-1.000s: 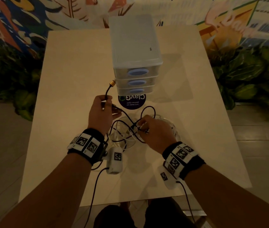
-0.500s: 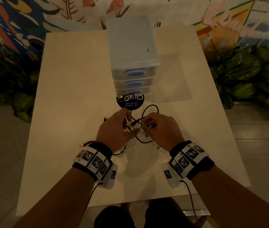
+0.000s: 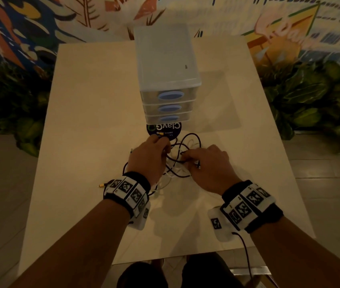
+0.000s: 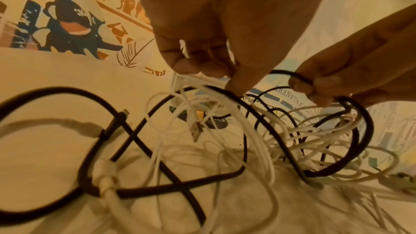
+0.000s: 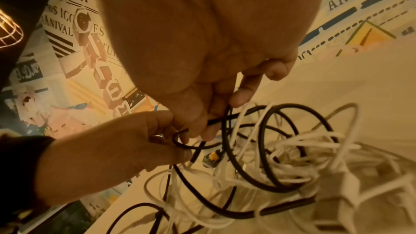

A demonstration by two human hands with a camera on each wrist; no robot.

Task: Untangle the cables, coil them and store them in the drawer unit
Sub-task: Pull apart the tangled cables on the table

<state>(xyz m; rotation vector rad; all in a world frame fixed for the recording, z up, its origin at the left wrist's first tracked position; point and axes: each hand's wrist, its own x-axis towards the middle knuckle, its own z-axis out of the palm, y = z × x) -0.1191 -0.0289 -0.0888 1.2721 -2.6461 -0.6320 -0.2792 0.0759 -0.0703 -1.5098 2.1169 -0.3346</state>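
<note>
A tangle of black and white cables [image 3: 182, 163] lies on the table in front of the drawer unit [image 3: 168, 65], whose three drawers are closed. My left hand [image 3: 162, 146] is at the tangle's left side, fingers curled on a loop of the black cable [image 5: 180, 144]. At the right side my right hand [image 3: 185, 157] pinches the same black cable [image 4: 301, 79] between thumb and finger. Thin white cables [image 4: 245, 131] and a white USB plug [image 4: 195, 132] thread through the black loops. One gold-tipped plug [image 3: 101, 185] lies left of my left wrist.
The pale table [image 3: 94, 113] has a round dark sticker [image 3: 165, 129] just before the drawer unit. Green plants [image 3: 314, 104] flank the table on both sides. A painted wall [image 3: 40, 17] is behind.
My left hand came down from holding the gold-tipped end of the black cable up near the drawers. It now grips a loop in the tangle. The gold plug lies on the table.
</note>
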